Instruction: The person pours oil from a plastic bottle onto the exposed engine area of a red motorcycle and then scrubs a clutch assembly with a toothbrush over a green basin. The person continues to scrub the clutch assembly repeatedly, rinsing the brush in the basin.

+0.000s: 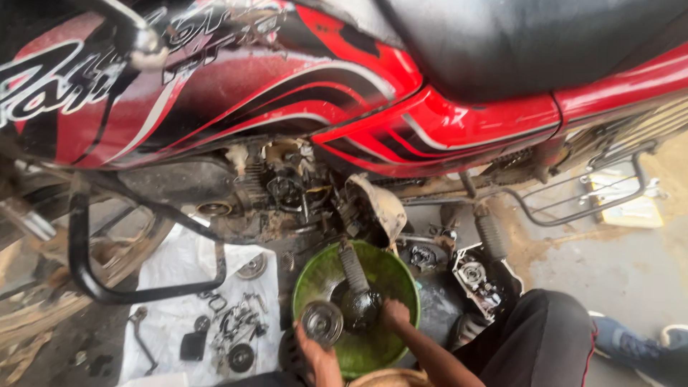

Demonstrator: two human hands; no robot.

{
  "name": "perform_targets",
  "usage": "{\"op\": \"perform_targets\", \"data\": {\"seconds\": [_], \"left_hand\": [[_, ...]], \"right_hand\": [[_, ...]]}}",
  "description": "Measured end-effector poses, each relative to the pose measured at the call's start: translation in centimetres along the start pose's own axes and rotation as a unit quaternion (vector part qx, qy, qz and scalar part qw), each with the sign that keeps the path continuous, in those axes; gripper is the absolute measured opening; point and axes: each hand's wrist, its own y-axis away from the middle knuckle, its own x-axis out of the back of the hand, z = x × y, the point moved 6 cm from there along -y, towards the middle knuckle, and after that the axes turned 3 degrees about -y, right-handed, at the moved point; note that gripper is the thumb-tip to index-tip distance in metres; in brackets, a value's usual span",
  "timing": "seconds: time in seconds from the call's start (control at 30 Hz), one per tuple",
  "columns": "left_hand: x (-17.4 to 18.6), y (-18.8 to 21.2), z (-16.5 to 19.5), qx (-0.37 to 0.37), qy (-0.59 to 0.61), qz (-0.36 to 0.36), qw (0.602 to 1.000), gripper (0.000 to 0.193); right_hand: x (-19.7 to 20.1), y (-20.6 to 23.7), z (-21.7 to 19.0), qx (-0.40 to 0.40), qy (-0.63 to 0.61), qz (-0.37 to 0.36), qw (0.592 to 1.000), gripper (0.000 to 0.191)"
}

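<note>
Head view, steeply downward, close

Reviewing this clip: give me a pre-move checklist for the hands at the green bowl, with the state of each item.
1. Left hand has the round metal part in hand: ok.
2. Right hand touches the dark oily part in the bowl: ok; grip strength cannot tell.
3. Green bowl sits level under the engine: ok.
4. Loose parts laid out on the white cloth: ok.
5. Spanner within reach on the cloth: ok.
6. Kick lever clear of the bowl: not ok, it hangs over it.
</note>
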Motion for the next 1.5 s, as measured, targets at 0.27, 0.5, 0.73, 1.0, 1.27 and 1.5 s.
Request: {"op": "perform_targets", "data": {"seconds": [0.27,0.5,0.73,1.0,1.27,1.5], "left_hand": [[-3.8,1.7,-0.7,0.002,0.006,-0.010,1.000,0.051],[-6.2,3.7,-1.2,-0.083,-0.075,-0.010,0.994,0.037],[-6.8,2.8,-5.1,0.048,-0.027,-0.040,0.998,0.042],[-5.3,3.2,-3.3,-0.093,0.028,-0.091,0.991,0.019],[-4.9,3.4,-2.7,-0.122,-0.070,-0.073,0.987,0.023],[-4.0,2.9,-2.7,-0.124,0.003,-0.065,0.990,0.015]], "right_hand": [[0.5,0.7,0.7,0.067,0.004,0.030,0.997,0.056],[-0.8,7.4,-0.1,0.168,-0.178,0.066,0.967,0.082],[-5.6,10.0,0.3,0.228,-0.172,0.119,0.951,0.077],[-5.4,9.7,0.5,0.272,-0.117,0.135,0.946,0.079],[-3.4,11.0,-1.7,0.289,-0.140,0.159,0.933,0.086],[-2.2,11.4,-1.3,0.226,-0.264,0.083,0.934,0.086]]}}
